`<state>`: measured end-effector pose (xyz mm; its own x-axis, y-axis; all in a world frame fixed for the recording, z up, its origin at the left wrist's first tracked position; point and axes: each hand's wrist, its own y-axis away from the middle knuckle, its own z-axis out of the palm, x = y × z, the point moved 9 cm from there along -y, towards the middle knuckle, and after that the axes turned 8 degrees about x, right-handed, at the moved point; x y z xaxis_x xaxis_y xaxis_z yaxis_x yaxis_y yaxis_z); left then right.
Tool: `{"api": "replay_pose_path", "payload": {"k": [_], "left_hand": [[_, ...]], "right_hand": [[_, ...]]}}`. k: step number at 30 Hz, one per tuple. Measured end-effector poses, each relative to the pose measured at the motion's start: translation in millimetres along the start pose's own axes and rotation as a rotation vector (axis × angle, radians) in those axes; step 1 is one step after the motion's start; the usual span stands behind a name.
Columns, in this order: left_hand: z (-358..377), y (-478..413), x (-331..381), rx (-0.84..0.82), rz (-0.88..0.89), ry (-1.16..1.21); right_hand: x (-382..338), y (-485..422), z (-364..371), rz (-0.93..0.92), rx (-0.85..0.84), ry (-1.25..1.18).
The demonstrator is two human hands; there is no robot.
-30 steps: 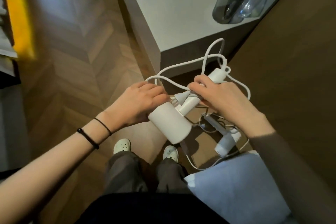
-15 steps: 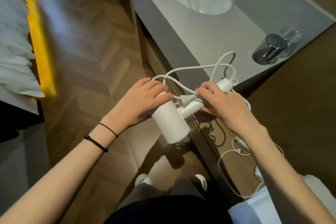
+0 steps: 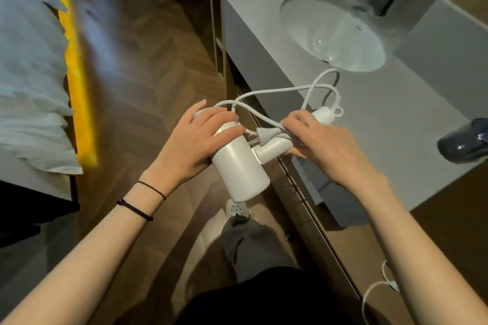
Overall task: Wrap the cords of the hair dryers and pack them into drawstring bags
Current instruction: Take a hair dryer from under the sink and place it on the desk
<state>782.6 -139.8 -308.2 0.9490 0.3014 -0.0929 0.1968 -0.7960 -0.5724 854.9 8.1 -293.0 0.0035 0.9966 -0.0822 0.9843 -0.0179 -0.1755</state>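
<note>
Herringbone floor [image 3: 137, 82] runs below you, near the grey desk [image 3: 412, 124] on the right. Your left hand [image 3: 190, 148] curls around the white hair dryer [image 3: 240, 169] barrel; your right hand [image 3: 322, 145] grips its handle, pinching the cord [image 3: 274, 91] against it by the plug [image 3: 266, 134]. It looks light, rigid and smooth, the cord springy: hold the handle. Farther right lies a dark tumbler [image 3: 464, 148]; beyond, the sink [image 3: 332, 34].
</note>
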Motion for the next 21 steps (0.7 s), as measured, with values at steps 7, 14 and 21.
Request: {"api": "replay_pose_path", "payload": {"k": [7,14,21], "left_hand": [[43,-61,-125,-0.057,-0.092,0.007],[67,-111,-242,-0.002,-0.072,-0.003],[108,-139,-381,-0.005,0.002,0.012]], "right_hand": [[27,-140,0,-0.046,0.014,0.074],[39,-271,-5,-0.066,0.022,0.013],[36,-403,27,-0.006,0.049,0.094]]}}
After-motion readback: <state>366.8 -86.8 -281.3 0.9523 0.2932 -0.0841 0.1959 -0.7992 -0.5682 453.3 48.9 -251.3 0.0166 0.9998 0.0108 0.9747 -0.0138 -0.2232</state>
